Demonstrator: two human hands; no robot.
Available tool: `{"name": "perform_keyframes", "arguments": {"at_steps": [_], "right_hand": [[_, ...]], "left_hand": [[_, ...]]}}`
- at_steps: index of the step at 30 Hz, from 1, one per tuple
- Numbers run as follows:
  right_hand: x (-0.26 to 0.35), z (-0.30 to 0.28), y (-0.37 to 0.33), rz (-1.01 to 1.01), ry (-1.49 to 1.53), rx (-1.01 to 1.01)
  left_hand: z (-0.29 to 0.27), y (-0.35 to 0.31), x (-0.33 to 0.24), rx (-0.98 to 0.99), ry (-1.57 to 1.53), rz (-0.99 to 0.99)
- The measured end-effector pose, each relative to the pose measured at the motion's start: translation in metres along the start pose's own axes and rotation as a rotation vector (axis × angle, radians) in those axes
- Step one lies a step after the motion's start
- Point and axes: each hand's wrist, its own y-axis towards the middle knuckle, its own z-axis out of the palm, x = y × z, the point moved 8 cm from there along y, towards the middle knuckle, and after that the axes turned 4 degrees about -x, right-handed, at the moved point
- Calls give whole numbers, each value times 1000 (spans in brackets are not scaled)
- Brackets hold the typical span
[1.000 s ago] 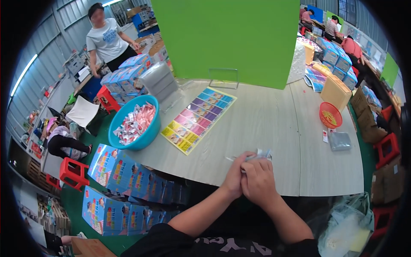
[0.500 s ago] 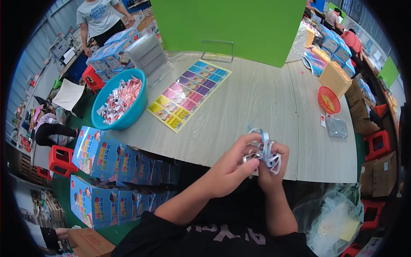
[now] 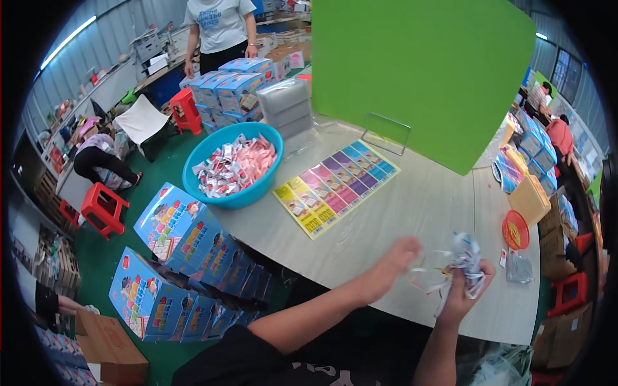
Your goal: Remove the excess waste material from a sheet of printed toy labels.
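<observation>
Ribbon (image 3: pixel 465 265), a pale crumpled tangle, is sitting bunched in the right hand (image 3: pixel 465 289) over the table (image 3: pixel 412 206) near its front edge, loose strands trailing left. Going left to right: the blue basin (image 3: pixel 193 186) is holding sachets (image 3: pixel 235 168), the card sheet (image 3: pixel 335 186) is lying flat, the left hand (image 3: pixel 398 256) is hovering blurred with fingers loosely spread, and the right fingers are clenching around the ribbon.
</observation>
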Motion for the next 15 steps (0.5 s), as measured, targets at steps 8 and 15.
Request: {"name": "perform_keyframes", "arguments": {"at_steps": [8,15], "right_hand": [[30,110,35,-642,-842,739],[-24,111,61,-662,-709,825]], "left_hand": [[18,71,-25,330,-600,-97],[-19,151,-6,-173,-433,-124]]}}
